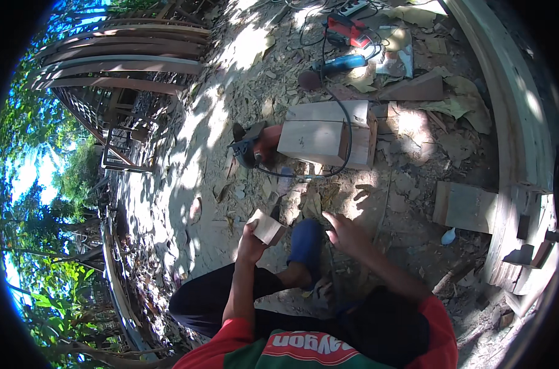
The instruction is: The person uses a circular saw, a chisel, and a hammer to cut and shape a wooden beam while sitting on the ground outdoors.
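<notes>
My left hand [250,246] is closed around a short, pale block of wood [268,227], held up above the ground in front of my left leg. Just to the right, my right hand [347,236] hovers beside the blue shoe [306,245] on my foot. Its index finger and thumb are stretched apart with nothing seen between them; the other fingers are partly hidden. Beyond both hands lies a thick, box-shaped piece of wood [313,136]. A red and black power tool [258,145] rests against its left end, and a dark cord [348,141] loops over the wood.
Farther off lie a blue power tool [342,64], a red power tool [348,31] and a power strip [354,7]. A wooden wedge [415,87] and another block [465,206] are at right, near long beams [507,92]. Curved planks [126,64] are stacked far left. Dry leaves cover the dirt.
</notes>
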Available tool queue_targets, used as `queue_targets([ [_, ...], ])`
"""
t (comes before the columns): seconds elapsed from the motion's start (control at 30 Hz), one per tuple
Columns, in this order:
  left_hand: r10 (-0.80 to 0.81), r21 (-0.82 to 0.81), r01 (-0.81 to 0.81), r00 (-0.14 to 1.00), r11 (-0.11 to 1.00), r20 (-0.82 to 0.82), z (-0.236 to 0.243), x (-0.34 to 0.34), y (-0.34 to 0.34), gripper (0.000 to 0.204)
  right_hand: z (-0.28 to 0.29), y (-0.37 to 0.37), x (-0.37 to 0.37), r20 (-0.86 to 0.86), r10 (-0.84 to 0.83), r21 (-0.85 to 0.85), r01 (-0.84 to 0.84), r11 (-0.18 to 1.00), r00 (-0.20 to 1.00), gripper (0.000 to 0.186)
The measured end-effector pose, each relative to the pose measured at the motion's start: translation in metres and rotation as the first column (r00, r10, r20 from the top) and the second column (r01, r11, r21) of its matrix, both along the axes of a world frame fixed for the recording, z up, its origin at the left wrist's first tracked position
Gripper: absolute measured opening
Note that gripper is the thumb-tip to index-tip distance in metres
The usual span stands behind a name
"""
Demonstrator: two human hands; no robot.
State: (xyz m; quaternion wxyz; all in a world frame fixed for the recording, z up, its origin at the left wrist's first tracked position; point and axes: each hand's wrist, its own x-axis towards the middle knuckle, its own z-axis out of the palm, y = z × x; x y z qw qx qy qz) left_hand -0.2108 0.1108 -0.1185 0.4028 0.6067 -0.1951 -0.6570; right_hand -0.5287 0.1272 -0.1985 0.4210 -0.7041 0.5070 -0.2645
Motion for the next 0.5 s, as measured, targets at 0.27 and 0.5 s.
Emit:
queue_targets([
  [0.27, -0.308, -0.041, 0.319, 0.936, 0.947, 0.172, 0.092, -0.131, 0.046, 0.07, 0.005, 0.029, 0.008, -0.031, 0.064, -0.469, -0.071, 0.88, 0.998, 0.034],
  [0.5, -0.428, -0.41, 0.433, 0.897, 0.802, 0.11, 0.114, -0.251, -0.052, 0.053, 0.078, 0.093, -0.118, 0.436, -0.701, 0.392, 0.582, 0.713, 0.564, 0.04],
])
